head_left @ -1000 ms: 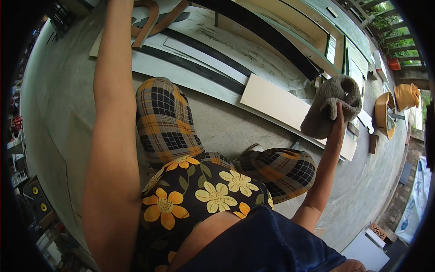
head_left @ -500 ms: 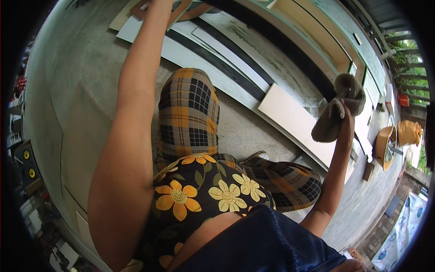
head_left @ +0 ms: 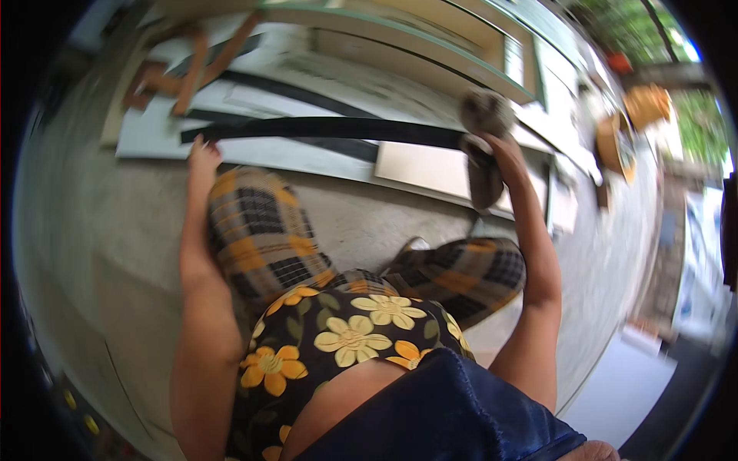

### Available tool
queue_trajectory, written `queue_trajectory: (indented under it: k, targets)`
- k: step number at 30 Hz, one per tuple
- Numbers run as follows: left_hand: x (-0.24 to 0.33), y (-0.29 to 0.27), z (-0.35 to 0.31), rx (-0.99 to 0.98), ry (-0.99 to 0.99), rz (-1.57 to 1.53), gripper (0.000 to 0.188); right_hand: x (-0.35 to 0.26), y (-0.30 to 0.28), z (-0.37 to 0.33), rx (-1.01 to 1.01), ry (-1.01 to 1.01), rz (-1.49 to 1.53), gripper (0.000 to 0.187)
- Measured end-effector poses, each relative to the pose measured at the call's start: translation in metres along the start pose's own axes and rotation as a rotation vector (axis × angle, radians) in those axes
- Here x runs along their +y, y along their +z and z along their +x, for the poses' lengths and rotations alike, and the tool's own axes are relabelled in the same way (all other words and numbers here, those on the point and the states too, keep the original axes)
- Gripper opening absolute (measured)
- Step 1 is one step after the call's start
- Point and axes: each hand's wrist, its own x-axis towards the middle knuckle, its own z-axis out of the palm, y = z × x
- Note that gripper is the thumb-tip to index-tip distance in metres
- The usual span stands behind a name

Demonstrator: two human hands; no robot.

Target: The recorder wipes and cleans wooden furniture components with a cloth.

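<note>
— Hands first: what is each one on?

— Left hand [head_left: 201, 154] is stretched far out, fingers spread flat, with the fingertips touching the near edge of the pale grey-white board [head_left: 154, 142] on the concrete floor [head_left: 100, 253]. It clasps nothing. The left end of the long black strip [head_left: 323, 129] lies just beside those fingertips.

— And the right?

— Right hand [head_left: 503, 154] is closed round a grey-brown cloth [head_left: 483, 146], bunched above the fist and hanging limp below it. The cloth sits at the right end of the black strip; the blur hides whether it actually touches the strip.

— Where does the strip run?

— Across the scene from left to right, lying on the pale boards, between the two hands.

— Anything else close by?

— A beige flat panel [head_left: 430, 165] lies just left of the hanging cloth, nearer than the strip. At far left, brown wooden pieces [head_left: 181, 73] rest on the boards. The person's knees, in yellow and black plaid trousers [head_left: 265, 238], are bent between the arms, one foot [head_left: 415, 246] showing on the concrete near the panel.
</note>
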Motion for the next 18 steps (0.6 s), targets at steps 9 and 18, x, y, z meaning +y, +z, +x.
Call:
queue_trajectory:
  k: [9, 18]
  targets:
    - [-0.010, 0.098, -0.076, -0.305, -0.023, -0.275, 0.046, 0.012, 0.006, 0.006, 0.141, 0.002, 0.075, 0.031]
    - [-0.093, 0.162, -0.148, -0.973, -0.295, 0.211, 0.015, 0.022, 0.043, 0.006, -0.060, 0.133, 0.326, 0.029]
